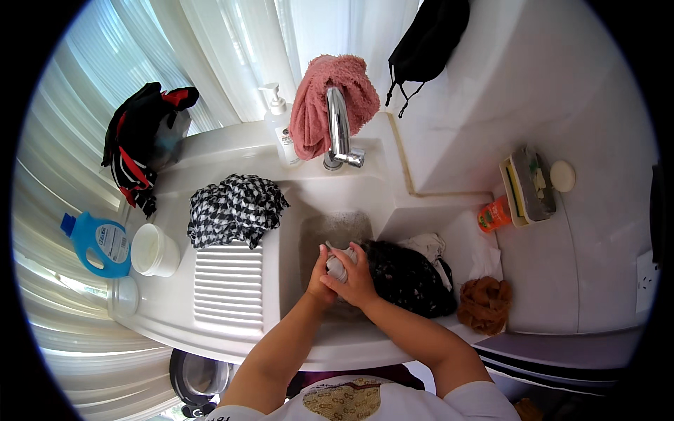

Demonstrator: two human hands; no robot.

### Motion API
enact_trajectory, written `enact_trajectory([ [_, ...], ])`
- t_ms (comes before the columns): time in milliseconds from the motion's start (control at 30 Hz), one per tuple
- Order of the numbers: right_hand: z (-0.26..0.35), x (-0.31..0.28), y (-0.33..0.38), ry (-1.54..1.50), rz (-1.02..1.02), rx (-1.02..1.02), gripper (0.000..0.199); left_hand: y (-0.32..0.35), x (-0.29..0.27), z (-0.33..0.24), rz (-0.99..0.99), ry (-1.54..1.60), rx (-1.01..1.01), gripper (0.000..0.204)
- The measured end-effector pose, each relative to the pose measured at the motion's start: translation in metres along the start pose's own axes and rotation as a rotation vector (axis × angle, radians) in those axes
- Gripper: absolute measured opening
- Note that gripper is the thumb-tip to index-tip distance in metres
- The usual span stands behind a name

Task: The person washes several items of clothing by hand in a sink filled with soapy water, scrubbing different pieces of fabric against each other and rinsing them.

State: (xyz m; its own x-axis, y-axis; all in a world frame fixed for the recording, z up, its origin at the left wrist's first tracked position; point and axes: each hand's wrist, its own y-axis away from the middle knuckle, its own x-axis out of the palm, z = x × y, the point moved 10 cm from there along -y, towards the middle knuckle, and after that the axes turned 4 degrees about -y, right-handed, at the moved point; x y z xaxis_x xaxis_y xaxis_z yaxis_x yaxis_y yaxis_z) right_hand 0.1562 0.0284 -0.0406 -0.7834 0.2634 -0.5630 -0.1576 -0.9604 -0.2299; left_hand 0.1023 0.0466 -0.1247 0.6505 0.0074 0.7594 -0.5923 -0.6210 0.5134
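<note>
Over the murky water in the white laundry sink, my left hand and my right hand are closed together around a bunched, pale grey cloth. Its exact kind is hidden by the fingers and folds. Right beside my right hand, a black patterned garment is heaped in the sink, with a white cloth behind it. To the left, a black-and-white houndstooth cloth lies above the ridged washboard.
A pink towel drapes over the chrome faucet, beside a pump bottle. At left stand a blue detergent bottle and a white tub. A brown cloth and an orange container are at right.
</note>
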Motion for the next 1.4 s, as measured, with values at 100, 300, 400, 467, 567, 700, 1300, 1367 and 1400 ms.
enact_trajectory([
  [100, -0.009, 0.005, 0.000, -0.029, -0.126, 0.036, 0.042, -0.013, -0.027, 0.001, -0.067, 0.013, 0.078, 0.051],
  [300, -0.033, 0.017, -0.003, -0.116, -0.091, 0.258, 0.036, -0.002, -0.034, -0.018, -0.246, -0.181, 0.236, 0.038],
  [400, -0.072, 0.043, -0.001, -0.287, 0.073, 0.474, 0.044, -0.004, -0.052, -0.025, -0.389, -0.528, 0.142, 0.043],
  [467, -0.106, 0.062, 0.015, -0.523, 0.173, 0.765, 0.050, -0.003, -0.063, -0.041, -0.514, -1.014, 0.087, 0.049],
  [567, -0.169, 0.071, 0.037, -0.470, 0.264, 0.978, 0.054, 0.005, -0.055, -0.078, -0.691, -1.627, 0.306, 0.060],
  [700, -0.096, 0.043, 0.015, 0.542, 0.140, 0.220, 0.041, 0.002, -0.069, -0.044, -0.746, -2.033, 0.170, 0.050],
  [1300, -0.133, 0.054, 0.010, 0.503, 0.319, 0.385, 0.048, -0.011, -0.098, -0.036, -0.669, -1.825, -0.039, 0.047],
  [1367, -0.136, 0.058, 0.016, 0.500, 0.324, 0.453, 0.043, -0.010, -0.127, -0.041, -0.933, -1.548, 0.196, 0.047],
  [1400, -0.130, 0.072, 0.019, 0.338, 0.360, 0.370, 0.043, -0.015, -0.145, -0.034, -0.950, -1.180, 0.222, 0.048],
])
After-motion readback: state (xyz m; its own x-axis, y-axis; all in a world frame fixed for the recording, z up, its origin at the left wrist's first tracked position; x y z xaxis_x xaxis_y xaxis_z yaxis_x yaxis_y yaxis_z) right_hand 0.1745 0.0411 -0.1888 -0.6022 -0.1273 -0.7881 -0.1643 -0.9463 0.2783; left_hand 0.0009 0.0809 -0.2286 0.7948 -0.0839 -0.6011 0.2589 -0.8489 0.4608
